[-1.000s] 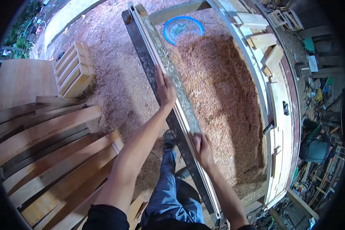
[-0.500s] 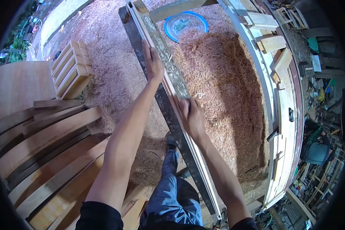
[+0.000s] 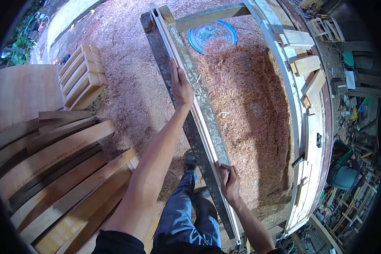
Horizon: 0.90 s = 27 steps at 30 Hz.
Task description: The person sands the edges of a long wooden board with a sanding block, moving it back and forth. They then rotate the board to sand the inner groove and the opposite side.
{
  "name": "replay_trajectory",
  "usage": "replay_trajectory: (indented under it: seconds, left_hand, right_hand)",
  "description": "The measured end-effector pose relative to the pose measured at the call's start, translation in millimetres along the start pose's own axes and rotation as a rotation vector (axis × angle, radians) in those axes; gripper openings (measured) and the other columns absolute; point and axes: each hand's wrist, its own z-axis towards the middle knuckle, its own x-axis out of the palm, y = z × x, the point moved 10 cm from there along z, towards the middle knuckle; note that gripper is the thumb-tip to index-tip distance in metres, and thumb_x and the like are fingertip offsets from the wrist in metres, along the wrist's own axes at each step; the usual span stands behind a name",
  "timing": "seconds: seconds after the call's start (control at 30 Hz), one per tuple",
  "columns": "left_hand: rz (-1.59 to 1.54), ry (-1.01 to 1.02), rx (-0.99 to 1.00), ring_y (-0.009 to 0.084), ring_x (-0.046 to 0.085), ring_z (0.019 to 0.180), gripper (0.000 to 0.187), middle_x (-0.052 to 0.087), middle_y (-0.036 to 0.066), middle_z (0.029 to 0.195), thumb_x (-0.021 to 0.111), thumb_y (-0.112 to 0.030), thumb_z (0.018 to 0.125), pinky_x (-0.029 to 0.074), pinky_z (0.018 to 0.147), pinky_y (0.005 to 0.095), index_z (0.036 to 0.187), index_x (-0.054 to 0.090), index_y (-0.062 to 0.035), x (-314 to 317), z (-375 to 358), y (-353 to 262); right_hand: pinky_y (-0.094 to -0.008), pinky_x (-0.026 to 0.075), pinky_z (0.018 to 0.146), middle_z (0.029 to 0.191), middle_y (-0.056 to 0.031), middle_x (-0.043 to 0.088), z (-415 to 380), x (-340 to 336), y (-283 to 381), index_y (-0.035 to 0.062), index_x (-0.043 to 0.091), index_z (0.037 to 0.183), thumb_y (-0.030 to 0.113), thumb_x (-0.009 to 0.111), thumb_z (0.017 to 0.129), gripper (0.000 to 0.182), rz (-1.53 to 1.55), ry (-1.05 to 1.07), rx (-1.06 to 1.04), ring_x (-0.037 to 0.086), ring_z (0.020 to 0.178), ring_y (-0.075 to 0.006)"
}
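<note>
A long, narrow wooden strip (image 3: 202, 127) with a groove along it lies on two beams, one dark (image 3: 158, 48) and one weathered and mottled (image 3: 205, 106). My left hand (image 3: 182, 88) is closed on the strip above its middle, fingers stretched along its far part and thumb on the other side. Lower down, nearer my body, my right hand (image 3: 230, 186) presses at the strip's right edge with thumb and fingers curled together. Whether a small item sits inside that grip is hidden.
Curved timber pieces (image 3: 59, 146) are stacked at left, beside a slatted wooden piece (image 3: 82, 76) and a plywood sheet (image 3: 27, 95). Wood shavings (image 3: 245, 110) cover the ground around a blue-rimmed basin (image 3: 211, 36). Wood blocks (image 3: 307, 65) lie on the right-hand bench; a person (image 3: 345, 173) is beyond it.
My right hand has slid down along the strip toward my body. My left hand stays on the upper part of the strip. The whole view has shifted slightly.
</note>
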Motion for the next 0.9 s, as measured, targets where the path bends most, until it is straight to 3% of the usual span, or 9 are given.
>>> replay_trajectory:
  seconds: [0.1,0.17,0.3,0.4,0.5,0.63,0.73,0.9]
  left_hand:
    - [0.007,-0.001,-0.019,0.0300,0.024,0.144,0.051,0.027,0.016,0.155,0.030,-0.029,0.106,0.024,0.116,0.0354,0.150,0.025,-0.0037,0,0,4]
    - [-0.005,0.001,-0.011,0.0301,0.024,0.144,0.051,0.027,0.016,0.155,0.030,-0.029,0.106,0.024,0.116,0.0356,0.150,0.025,-0.0043,0,1,3]
    - [-0.028,0.010,-0.008,0.0307,0.025,0.143,0.050,0.026,0.016,0.155,0.030,-0.029,0.106,0.025,0.115,0.0355,0.150,0.025,-0.0062,1,5,7]
    - [-0.014,0.021,-0.042,0.0311,0.026,0.143,0.050,0.026,0.017,0.155,0.029,-0.028,0.105,0.026,0.115,0.0352,0.151,0.025,-0.0070,1,-1,6]
    - [0.055,0.009,-0.017,0.0315,0.027,0.142,0.050,0.027,0.017,0.155,0.029,-0.028,0.105,0.027,0.114,0.0355,0.151,0.024,-0.0073,0,2,3]
    - [0.071,0.004,-0.006,0.0328,0.029,0.141,0.050,0.029,0.017,0.154,0.029,-0.028,0.105,0.029,0.113,0.0369,0.151,0.024,-0.0077,1,3,0]
    - [0.101,0.009,-0.011,0.0341,0.031,0.140,0.051,0.030,0.017,0.153,0.029,-0.029,0.105,0.030,0.113,0.0372,0.151,0.024,-0.0078,0,2,2]
    - [0.113,0.011,-0.023,0.0345,0.031,0.140,0.051,0.032,0.018,0.152,0.029,-0.031,0.105,0.030,0.113,0.0377,0.151,0.023,-0.0078,1,3,4]
  right_hand:
    - [-0.0435,0.051,0.082,0.101,-0.0230,0.063,39,9,26,-0.0028,0.063,0.107,0.017,0.051,0.097,0.025,-0.029,-0.023,-0.082,0.063,0.091,-0.0399]
    - [-0.0448,0.049,0.074,0.091,-0.0258,0.061,82,15,71,-0.0067,0.061,0.100,0.013,0.047,0.097,0.025,-0.006,-0.128,-0.279,0.061,0.082,-0.0412]
    - [-0.0467,0.048,0.077,0.093,-0.0275,0.061,163,25,131,-0.0071,0.060,0.101,0.024,0.044,0.099,0.035,0.086,-0.079,-0.322,0.059,0.085,-0.0438]
    - [-0.0483,0.049,0.077,0.098,-0.0278,0.059,150,29,118,-0.0041,0.061,0.104,0.017,0.052,0.096,0.025,0.042,-0.123,-0.412,0.060,0.086,-0.0429]
    - [-0.0460,0.048,0.086,0.103,-0.0271,0.060,85,16,71,-0.0027,0.063,0.112,0.012,0.053,0.095,0.024,0.078,-0.047,-0.243,0.059,0.095,-0.0437]
    - [-0.0451,0.051,0.079,0.099,-0.0239,0.062,-9,-7,13,0.0004,0.064,0.115,0.012,0.053,0.095,0.025,0.008,0.014,-0.157,0.060,0.089,-0.0405]
    - [-0.0456,0.050,0.076,0.095,-0.0232,0.061,-9,-8,10,0.0003,0.064,0.111,0.011,0.054,0.094,0.022,-0.021,-0.002,-0.084,0.061,0.085,-0.0400]
    - [-0.0456,0.050,0.074,0.092,-0.0237,0.061,42,2,44,-0.0032,0.062,0.104,0.009,0.057,0.091,0.018,-0.033,-0.115,-0.192,0.060,0.081,-0.0397]
